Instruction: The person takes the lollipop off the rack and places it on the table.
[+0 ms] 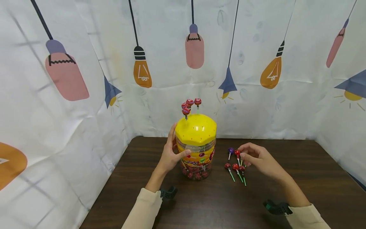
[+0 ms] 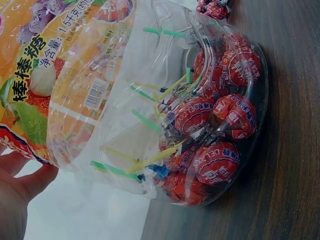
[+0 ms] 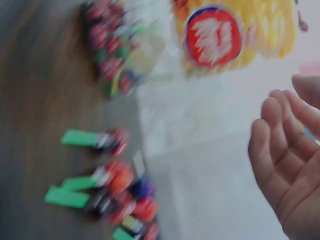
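Note:
A clear plastic candy jar (image 1: pixel 197 156) with a yellow lid (image 1: pixel 197 129) stands upright on the table. Several red-wrapped lollipops (image 1: pixel 186 111) stick up from the lid's left side. Inside the jar's bottom lie more lollipops (image 2: pixel 218 162). My left hand (image 1: pixel 168 154) grips the jar's left side, thumb across the front. To the right, several loose lollipops (image 1: pixel 235 167), mostly red and one purple, lie on the table. My right hand (image 1: pixel 257 157) is just over their right edge, fingers loosely bent. Nothing shows between its fingers (image 3: pixel 272 130) in the right wrist view.
The dark wooden table (image 1: pixel 211 206) runs back to a white cloth backdrop (image 1: pixel 166 105) printed with hanging lamps. Cloth also hangs along the left and right sides. Each wrist wears a dark strap (image 1: pixel 276 207).

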{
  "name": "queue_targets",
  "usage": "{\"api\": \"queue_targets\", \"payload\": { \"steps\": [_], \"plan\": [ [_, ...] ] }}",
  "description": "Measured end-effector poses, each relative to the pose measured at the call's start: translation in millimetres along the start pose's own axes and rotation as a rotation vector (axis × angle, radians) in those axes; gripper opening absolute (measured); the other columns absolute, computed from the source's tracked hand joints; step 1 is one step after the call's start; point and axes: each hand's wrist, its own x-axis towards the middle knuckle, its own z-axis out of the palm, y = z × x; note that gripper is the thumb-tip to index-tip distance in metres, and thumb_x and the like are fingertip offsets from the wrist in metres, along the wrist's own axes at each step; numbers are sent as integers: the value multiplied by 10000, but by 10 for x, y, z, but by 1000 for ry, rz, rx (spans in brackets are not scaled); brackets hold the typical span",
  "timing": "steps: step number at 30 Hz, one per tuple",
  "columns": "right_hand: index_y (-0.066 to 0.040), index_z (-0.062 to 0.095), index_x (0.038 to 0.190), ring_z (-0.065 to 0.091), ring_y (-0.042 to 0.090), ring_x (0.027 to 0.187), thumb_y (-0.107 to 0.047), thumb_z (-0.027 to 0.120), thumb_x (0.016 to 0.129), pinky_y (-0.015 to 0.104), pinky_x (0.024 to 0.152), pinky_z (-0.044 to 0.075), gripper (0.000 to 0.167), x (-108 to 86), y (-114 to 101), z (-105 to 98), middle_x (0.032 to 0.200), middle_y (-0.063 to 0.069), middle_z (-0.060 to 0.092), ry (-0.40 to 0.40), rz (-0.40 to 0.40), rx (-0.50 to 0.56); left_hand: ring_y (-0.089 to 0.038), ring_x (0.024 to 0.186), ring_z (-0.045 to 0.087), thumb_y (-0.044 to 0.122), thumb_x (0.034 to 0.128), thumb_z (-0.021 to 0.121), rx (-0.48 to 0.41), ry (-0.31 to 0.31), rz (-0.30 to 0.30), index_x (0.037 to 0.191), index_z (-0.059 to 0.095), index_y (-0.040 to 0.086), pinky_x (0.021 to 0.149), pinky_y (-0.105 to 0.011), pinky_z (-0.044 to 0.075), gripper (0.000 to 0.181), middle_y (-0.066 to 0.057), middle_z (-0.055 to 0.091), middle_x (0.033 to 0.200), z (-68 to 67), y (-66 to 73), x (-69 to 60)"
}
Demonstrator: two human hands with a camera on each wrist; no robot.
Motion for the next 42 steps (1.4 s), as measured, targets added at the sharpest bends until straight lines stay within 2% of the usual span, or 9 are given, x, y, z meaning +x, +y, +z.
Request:
{"api": "queue_targets", "payload": {
  "steps": [6, 12, 19, 24, 31, 35, 39, 42],
  "plan": [
    [-96, 631, 1221, 662, 212, 790, -190, 587, 1051, 304, 709, 585, 200, 218, -416, 98, 954, 103, 654, 117, -107, 23, -290, 1325, 519, 449, 890, 779, 15, 1, -5, 1647, 56, 386, 1095, -577, 431, 1049, -5, 385, 1628, 4, -21, 4],
    [-71, 638, 1220, 682, 207, 859, -197, 617, 1035, 272, 786, 598, 225, 567, -794, 175, 1002, 15, 678, 188, -175, 63, -265, 1328, 505, 353, 909, 779, -29, -24, 6, 1652, 71, 357, 1078, -516, 479, 1026, -32, 382, 1609, 6, -43, 5],
    [-99, 618, 1251, 669, 273, 984, -224, 679, 997, 329, 879, 606, 290, 979, -1078, 283, 1125, 144, 648, 236, -226, 168, -270, 1314, 503, 302, 928, 762, -18, -35, 0, 1642, 130, 357, 1105, -572, 441, 955, -20, 418, 1576, 5, -37, -1],
    [-108, 589, 1315, 666, 270, 1065, -197, 693, 985, 291, 899, 594, 357, 1237, -1196, 341, 1193, 170, 640, 253, -269, 212, -283, 1324, 504, 338, 929, 756, -20, -34, -13, 1638, 143, 359, 1095, -580, 460, 938, -14, 403, 1584, 7, -36, 5],
    [-118, 569, 1384, 668, 325, 1084, -193, 689, 989, 313, 873, 606, 419, 1525, -1241, 399, 1255, 176, 637, 251, -280, 183, -259, 1334, 526, 263, 953, 738, -100, -65, -11, 1642, 104, 354, 1109, -425, 489, 940, -27, 400, 1578, 24, -48, 19],
    [-116, 577, 1390, 679, 285, 1012, -180, 685, 991, 316, 837, 610, 418, 1612, -1237, 423, 1242, 168, 642, 224, -267, 172, -241, 1332, 529, 237, 960, 730, -110, -72, -6, 1643, 98, 348, 1108, -366, 486, 937, -35, 405, 1571, 24, -44, 12],
    [-101, 585, 1397, 681, 165, 936, -161, 681, 991, 287, 814, 598, 422, 1647, -1239, 443, 1207, 177, 666, 215, -283, 156, -241, 1339, 517, 248, 955, 736, -94, -68, -11, 1641, 105, 350, 1115, -379, 479, 938, -31, 397, 1576, 23, -41, 6],
    [-96, 593, 1398, 679, 154, 916, -145, 674, 993, 279, 794, 588, 415, 1665, -1248, 455, 1168, 195, 681, 209, -306, 150, -245, 1336, 519, 249, 951, 740, -87, -65, -11, 1640, 113, 346, 1114, -384, 480, 936, -36, 404, 1570, 22, -34, 5]
  ]
}}
